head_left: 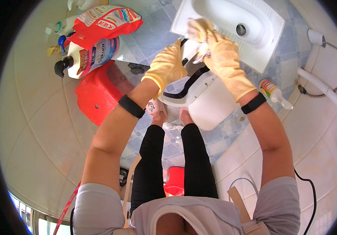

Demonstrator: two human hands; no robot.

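Yellow rubber gloves cover both of my hands. My left hand [167, 66] is closed on a white plastic piece with a black edge [190, 50], held up in front of me. From the right, my right hand [222, 53] presses a crumpled, pale patterned cloth [199, 29] against that piece; the cloth is partly smeared by motion. Below my hands, by my feet, stands a white plastic bin [178, 98] with a black curved strip along its rim. A flat white panel [211, 105] extends from its right side. My gloves hide part of the held piece.
A white squat toilet [268, 29] is set in the floor ahead. At left are a red plastic stool [98, 94], a large pump bottle [94, 58] and a red-and-white bag [109, 23]. A white bottle [271, 92] and a pipe [321, 88] are at right; a red container [174, 180] is behind my legs.
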